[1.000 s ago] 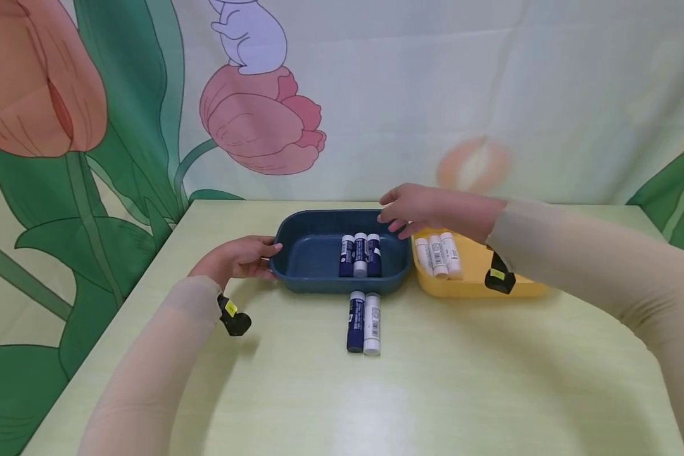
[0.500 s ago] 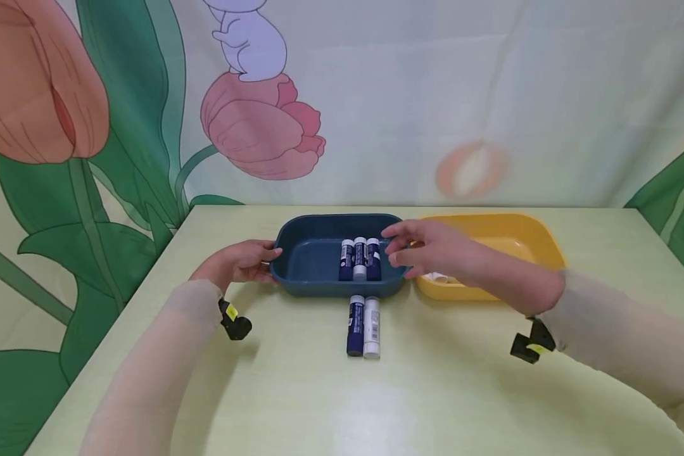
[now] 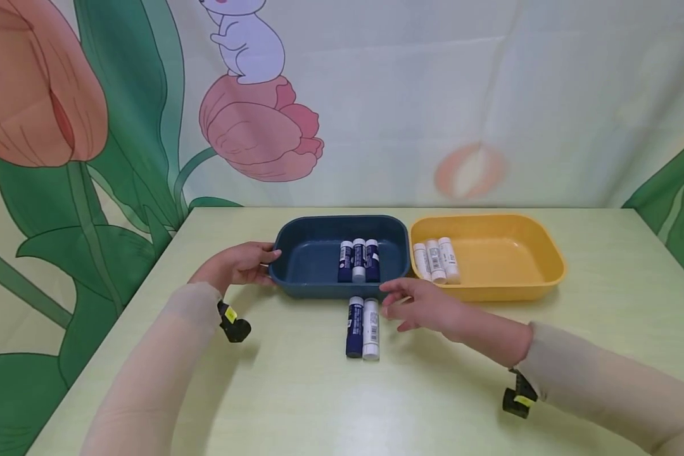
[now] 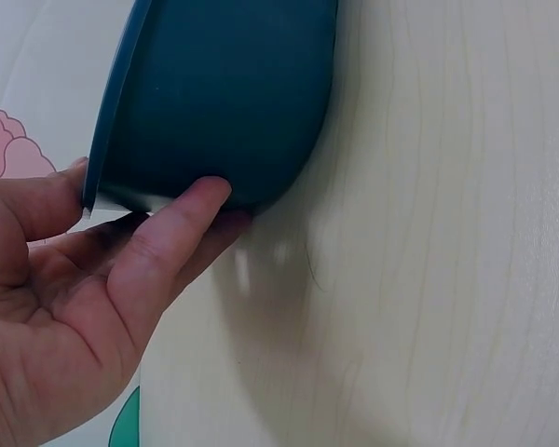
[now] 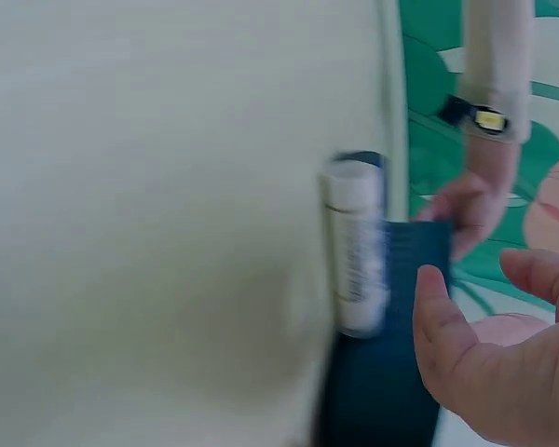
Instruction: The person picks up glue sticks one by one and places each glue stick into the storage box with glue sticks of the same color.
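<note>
My left hand grips the left end of a dark blue tray, its thumb over the rim and fingers against the outer wall, as the left wrist view shows. Inside that tray, several dark blue glue sticks lie side by side. In front of it, a dark blue glue stick and a white glue stick lie together on the table. My right hand hovers just right of the white stick, fingers loosely bent and holding nothing; in the right wrist view thumb and finger are spread.
A yellow tray stands right of the blue one, close against it. Several white glue sticks lie at its left end. Behind the pale table hangs a cloth printed with flowers.
My right hand has come down from over where the trays meet, toward me, to beside the white glue stick. It uncovers the yellow tray. My left hand stays on the blue tray.
</note>
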A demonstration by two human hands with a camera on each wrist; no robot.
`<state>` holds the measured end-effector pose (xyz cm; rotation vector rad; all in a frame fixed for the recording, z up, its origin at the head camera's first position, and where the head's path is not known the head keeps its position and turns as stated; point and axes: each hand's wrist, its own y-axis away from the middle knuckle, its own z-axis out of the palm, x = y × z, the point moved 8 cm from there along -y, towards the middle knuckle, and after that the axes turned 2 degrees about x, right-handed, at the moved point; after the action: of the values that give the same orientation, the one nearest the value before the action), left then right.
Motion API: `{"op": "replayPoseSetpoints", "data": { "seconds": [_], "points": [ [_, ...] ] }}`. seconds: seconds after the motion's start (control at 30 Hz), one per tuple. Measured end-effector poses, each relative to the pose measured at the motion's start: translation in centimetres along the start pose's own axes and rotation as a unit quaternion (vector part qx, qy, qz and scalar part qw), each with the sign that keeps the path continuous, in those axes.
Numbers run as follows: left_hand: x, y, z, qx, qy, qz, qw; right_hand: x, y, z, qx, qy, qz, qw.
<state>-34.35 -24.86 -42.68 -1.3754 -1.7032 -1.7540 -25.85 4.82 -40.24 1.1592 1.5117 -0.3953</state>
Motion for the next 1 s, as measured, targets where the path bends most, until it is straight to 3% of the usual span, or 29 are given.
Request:
{"op": "replayPoseSetpoints", "data": {
  "seconds": [0.3, 0.47, 0.73, 1.0],
  "points": [
    [-0.4, 0.0, -0.3, 0.004, -0.001, -0.005, 1.0000, 3.0, -1.5, 2.1, 0.041, -0.019, 0.045, 0.998],
    [-0.1, -0.1, -0.1, 0.000, -0.003, -0.002, 1.0000, 4.1, -2.5, 2.3, 0.073, 0.015, 0.063, 0.995],
    [0.3, 0.0, 0.2, 0.007, -0.006, -0.004, 1.0000, 4.1, -2.7, 2.1, 0.108, 0.071, 0.067, 0.989],
    [0.0, -0.2, 0.0, 0.021, -0.004, -0.017, 0.9996, 3.3, -2.9, 2.5, 0.110, 0.114, 0.083, 0.984]
  ]
}}
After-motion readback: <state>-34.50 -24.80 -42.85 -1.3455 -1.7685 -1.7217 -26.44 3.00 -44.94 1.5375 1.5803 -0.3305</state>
